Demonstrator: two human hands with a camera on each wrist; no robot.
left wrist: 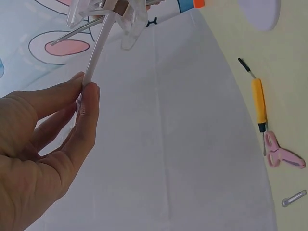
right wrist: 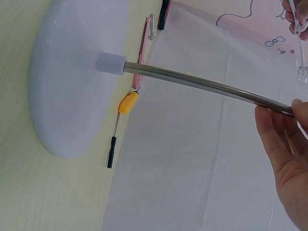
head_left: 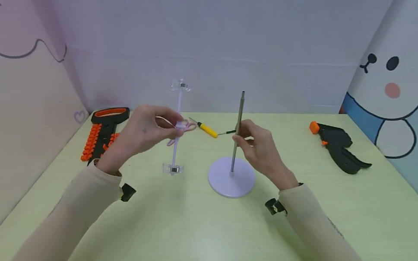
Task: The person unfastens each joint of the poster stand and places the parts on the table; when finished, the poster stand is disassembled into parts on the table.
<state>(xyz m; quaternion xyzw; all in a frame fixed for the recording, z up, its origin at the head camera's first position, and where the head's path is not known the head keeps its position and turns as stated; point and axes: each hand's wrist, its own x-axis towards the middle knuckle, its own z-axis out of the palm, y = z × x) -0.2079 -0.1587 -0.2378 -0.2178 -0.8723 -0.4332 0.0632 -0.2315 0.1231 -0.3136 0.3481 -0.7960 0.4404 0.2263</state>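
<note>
My left hand (head_left: 144, 131) pinches a thin whitish plastic rod (head_left: 174, 153) near its middle, between thumb and fingers. Held upright above the table, the rod carries a clear plastic clip at each end, the upper clip (head_left: 180, 85) and the lower clip (head_left: 173, 169). With thumb and fingertips, my right hand (head_left: 263, 148) grips a slim metal pole (right wrist: 202, 85) along its upper part. That pole rises from the collar of a round white base (head_left: 239, 187) standing on the table. Rod and pole are apart, side by side, in the head view.
Behind the hands lie pink scissors (left wrist: 287, 156), a yellow-handled screwdriver (head_left: 209, 130) and a thin black-handled piece (head_left: 228, 132) at its end. A black tool with orange pieces (head_left: 92, 142) is at the left; a black-and-orange clamp (head_left: 338, 146) lies right. Walls border the table (head_left: 218, 245).
</note>
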